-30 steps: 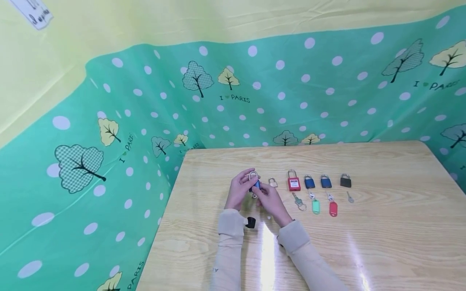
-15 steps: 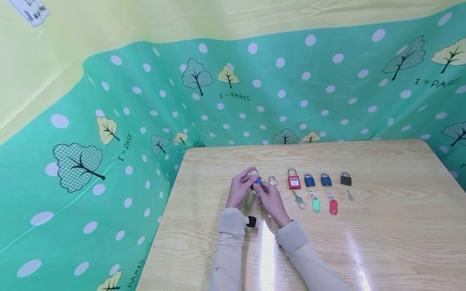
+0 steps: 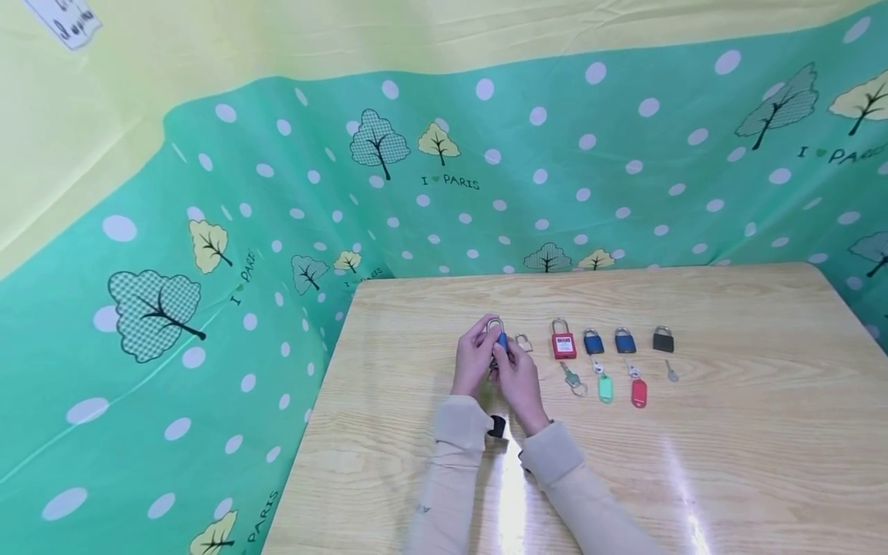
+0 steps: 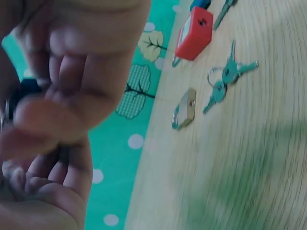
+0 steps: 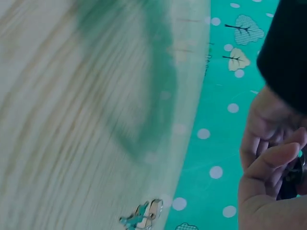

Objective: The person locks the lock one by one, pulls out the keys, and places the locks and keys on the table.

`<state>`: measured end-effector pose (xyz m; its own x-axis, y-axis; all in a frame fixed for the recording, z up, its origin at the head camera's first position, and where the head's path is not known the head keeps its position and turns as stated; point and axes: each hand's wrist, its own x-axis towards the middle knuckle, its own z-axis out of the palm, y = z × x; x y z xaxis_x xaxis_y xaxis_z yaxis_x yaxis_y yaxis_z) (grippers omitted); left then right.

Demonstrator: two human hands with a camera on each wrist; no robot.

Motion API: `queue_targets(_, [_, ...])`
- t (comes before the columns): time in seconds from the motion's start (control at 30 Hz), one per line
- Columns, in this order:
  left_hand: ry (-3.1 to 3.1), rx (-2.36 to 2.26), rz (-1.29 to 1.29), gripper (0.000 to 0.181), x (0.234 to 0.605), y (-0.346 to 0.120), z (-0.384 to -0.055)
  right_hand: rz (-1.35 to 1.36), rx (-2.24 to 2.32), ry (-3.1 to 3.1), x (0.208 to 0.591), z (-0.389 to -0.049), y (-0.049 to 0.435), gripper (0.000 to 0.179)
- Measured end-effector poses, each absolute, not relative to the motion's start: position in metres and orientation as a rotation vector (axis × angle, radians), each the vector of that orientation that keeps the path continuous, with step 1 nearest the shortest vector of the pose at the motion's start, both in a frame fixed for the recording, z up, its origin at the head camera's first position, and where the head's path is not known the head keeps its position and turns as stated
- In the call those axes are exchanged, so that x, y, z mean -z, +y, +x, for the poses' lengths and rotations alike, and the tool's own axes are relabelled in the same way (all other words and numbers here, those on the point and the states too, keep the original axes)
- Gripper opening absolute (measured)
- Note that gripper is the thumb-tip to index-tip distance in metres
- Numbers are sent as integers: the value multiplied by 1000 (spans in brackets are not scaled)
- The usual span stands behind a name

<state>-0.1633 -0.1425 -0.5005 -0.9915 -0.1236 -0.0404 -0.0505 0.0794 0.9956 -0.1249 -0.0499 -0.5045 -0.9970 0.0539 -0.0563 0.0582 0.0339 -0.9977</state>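
A blue padlock (image 3: 502, 340) is held up above the left part of the table, its silver shackle pointing upward. My left hand (image 3: 472, 361) grips it from the left side. My right hand (image 3: 520, 384) pinches the lower part from the right, thumb and fingers close against the body. Something small and metallic shows below the lock, mostly hidden by the fingers. In the right wrist view the padlock (image 5: 289, 186) looks dark between the curled fingers. Just right of the hands lies a small brass padlock (image 3: 523, 344), with its keys (image 4: 230, 74) beside it in the left wrist view.
A row runs rightward: a red padlock (image 3: 564, 347), two blue padlocks (image 3: 593, 344) and a black padlock (image 3: 663, 341). Before them lie keys on a ring (image 3: 573, 380), keys with a green tag (image 3: 606, 389) and a red tag (image 3: 639, 393), and a single key (image 3: 671, 373). A patterned curtain (image 3: 472, 223) hangs behind.
Both hands have shifted slightly right and away from the body with the blue padlock, the left wrist most. The padlock remains in their grip, and the other locks and keys stay put.
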Motion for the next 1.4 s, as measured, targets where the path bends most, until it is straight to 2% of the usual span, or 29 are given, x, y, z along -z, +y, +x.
queue_targets(0.13, [-2226,2070,201,24,497,-137,-162,138,2220,2258,496,-123,-53,34])
queue_targets(0.43, [-2190,1973,145,25,494,-131,-158,164,2227,2316,503,-130,-52,24])
queue_targets(0.73, [-2221,2162,104,31,503,-144,-159,182,2294,2105,502,-128,-45,28])
queue_targets(0.97, [-2085,2358,215,35,503,-152,-159,220,2228,2066,508,-132,-38,32])
queue_targets(1.4, [-2019,2308,233,38,497,-159,-163,95,2088,2201,508,-137,-26,24])
